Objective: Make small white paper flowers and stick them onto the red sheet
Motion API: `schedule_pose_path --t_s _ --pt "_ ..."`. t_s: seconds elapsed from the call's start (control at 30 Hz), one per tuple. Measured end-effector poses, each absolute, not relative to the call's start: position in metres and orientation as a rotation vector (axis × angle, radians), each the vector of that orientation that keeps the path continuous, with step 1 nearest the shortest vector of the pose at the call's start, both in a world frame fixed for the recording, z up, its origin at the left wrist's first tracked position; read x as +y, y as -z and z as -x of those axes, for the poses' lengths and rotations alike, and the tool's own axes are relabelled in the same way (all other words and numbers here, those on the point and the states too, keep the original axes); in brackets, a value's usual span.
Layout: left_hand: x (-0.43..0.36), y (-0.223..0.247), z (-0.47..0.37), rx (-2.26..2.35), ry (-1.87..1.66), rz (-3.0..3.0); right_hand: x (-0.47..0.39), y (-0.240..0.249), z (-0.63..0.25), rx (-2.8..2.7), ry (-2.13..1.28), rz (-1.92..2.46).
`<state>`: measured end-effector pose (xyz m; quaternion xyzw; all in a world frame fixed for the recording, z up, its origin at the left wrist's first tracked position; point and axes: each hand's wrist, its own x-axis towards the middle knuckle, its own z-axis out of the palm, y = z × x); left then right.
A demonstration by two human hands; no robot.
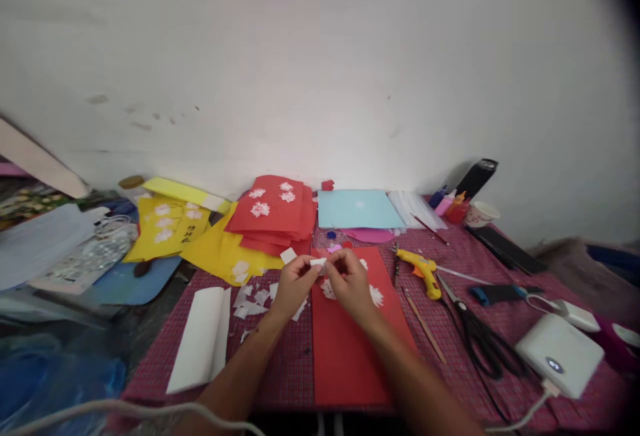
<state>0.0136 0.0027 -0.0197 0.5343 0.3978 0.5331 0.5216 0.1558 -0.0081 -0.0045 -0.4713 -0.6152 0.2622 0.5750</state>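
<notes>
Both my hands meet over the upper part of a red paper sheet (345, 356). Between the fingertips is a small white paper piece (317, 262). My left hand (295, 283) is closed on its left end, while my right hand (350, 283) pinches it from the right. White paper flowers (376, 296) lie on the red sheet, partly hidden by my right hand. Loose white paper scraps (253, 303) are scattered to the left of my left hand, and a folded white paper (200, 336) lies nearer the front.
Red sheets with flowers (273, 213) and yellow sheets (207, 253) lie behind on the left. A light blue sheet (355, 209) lies at the back. On the right are a yellow glue gun (423, 268), black scissors (483, 339), a wooden stick (425, 326) and a white power bank (560, 353).
</notes>
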Motion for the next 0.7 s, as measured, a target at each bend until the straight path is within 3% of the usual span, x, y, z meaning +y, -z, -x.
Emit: schedule_pose_path --t_s 0.23,0.7 --pt "0.007 0.016 -0.002 1.181 -1.476 -1.544 -0.012 0.005 -0.146 -1.529 -0.570 1.049" --pt "0.011 0.016 0.007 1.303 -1.562 -1.410 -0.017 0.017 -0.141 -1.604 -0.755 0.952"
